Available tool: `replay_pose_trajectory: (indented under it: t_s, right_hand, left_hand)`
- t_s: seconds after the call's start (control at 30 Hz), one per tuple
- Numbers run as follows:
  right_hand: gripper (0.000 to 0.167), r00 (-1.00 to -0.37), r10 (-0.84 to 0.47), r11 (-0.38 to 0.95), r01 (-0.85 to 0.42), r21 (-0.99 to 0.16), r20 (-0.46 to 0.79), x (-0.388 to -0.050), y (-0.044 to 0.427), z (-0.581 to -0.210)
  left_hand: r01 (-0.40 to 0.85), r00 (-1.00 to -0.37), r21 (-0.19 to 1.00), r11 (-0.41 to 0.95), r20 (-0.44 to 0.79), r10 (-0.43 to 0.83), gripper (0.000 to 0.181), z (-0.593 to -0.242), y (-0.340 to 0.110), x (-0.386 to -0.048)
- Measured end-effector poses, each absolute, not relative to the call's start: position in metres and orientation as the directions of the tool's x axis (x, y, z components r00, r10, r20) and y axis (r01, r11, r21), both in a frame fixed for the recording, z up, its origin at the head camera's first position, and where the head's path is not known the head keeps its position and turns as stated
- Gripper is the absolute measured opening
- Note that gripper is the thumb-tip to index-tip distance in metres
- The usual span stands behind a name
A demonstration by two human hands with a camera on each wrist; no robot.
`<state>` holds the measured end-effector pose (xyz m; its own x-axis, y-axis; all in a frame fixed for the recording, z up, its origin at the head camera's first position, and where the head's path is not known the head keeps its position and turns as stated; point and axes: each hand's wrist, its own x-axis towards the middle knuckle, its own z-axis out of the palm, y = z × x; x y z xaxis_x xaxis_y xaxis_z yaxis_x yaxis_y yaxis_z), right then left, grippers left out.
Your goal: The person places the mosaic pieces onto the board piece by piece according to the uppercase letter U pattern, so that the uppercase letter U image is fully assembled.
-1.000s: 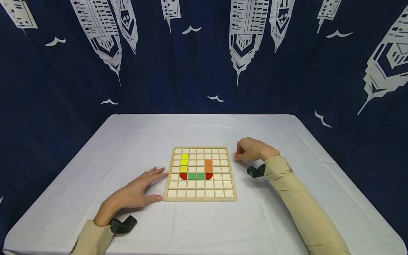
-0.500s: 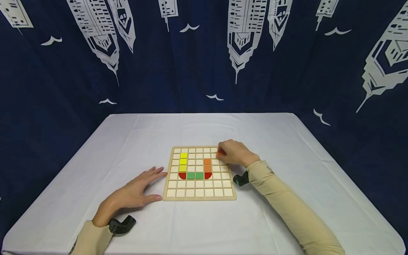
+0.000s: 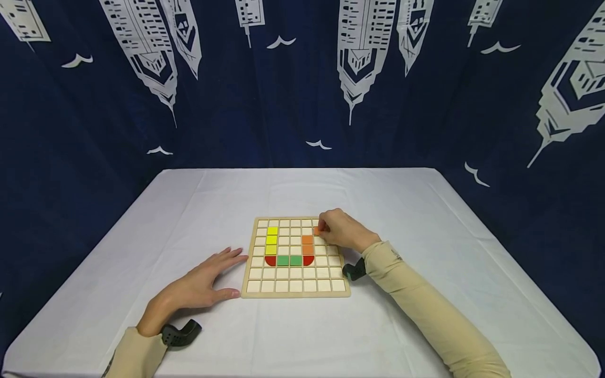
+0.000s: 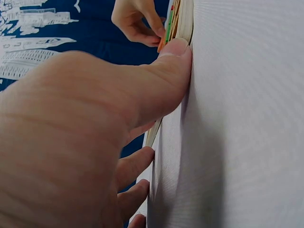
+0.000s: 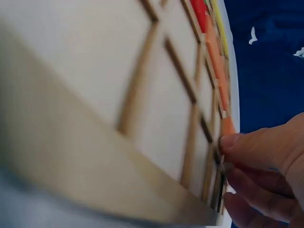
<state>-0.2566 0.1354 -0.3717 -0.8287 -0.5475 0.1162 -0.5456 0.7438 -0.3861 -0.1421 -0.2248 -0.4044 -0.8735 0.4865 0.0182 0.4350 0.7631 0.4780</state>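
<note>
A wooden grid board with white cells lies on the table in the head view. Yellow tiles form a column on its left, and two orange tiles stand in a column on its right. Green tiles between two rounded red tiles make the row below. My right hand pinches another orange tile between thumb and fingers over the board's upper right part. My left hand lies spread at the board's left edge, its thumb touching the side.
A white cloth covers the table. Behind it hangs a dark blue curtain with white building prints. Black wrist devices sit on both of my forearms.
My right hand has moved left with the orange tile, from the table beside the board to over its upper right cells. The left hand has stayed in place.
</note>
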Motion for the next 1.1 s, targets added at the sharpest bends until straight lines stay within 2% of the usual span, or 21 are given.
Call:
replay_pose_trajectory:
  t_s: [0.27, 0.5, 0.7, 0.93, 1.1]
  right_hand:
    - [0.011, -0.779, -0.616, 0.686, -0.603, -0.408, 0.115, -0.255, 0.129, -0.371]
    - [0.029, -0.738, -0.675, 0.67, -0.625, -0.401, 0.023, -0.249, 0.131, -0.363]
    - [0.037, -0.694, -0.719, 0.655, -0.657, -0.373, -0.039, -0.248, 0.131, -0.36]
    - [0.049, -0.69, -0.706, 0.693, -0.629, -0.352, -0.156, -0.245, 0.129, -0.358]
    - [0.052, -0.694, -0.696, 0.707, -0.616, -0.347, -0.187, -0.243, 0.129, -0.358]
  left_hand:
    - [0.437, -0.874, 0.475, 0.764, 0.022, 0.486, 0.078, -0.405, -0.226, -0.143]
    - [0.435, -0.873, 0.478, 0.763, 0.016, 0.488, 0.078, -0.407, -0.227, -0.144]
    - [0.437, -0.872, 0.476, 0.763, 0.015, 0.49, 0.078, -0.407, -0.226, -0.145]
    - [0.425, -0.878, 0.479, 0.768, 0.011, 0.479, 0.077, -0.405, -0.225, -0.145]
    - [0.416, -0.882, 0.479, 0.773, 0.004, 0.472, 0.077, -0.405, -0.224, -0.144]
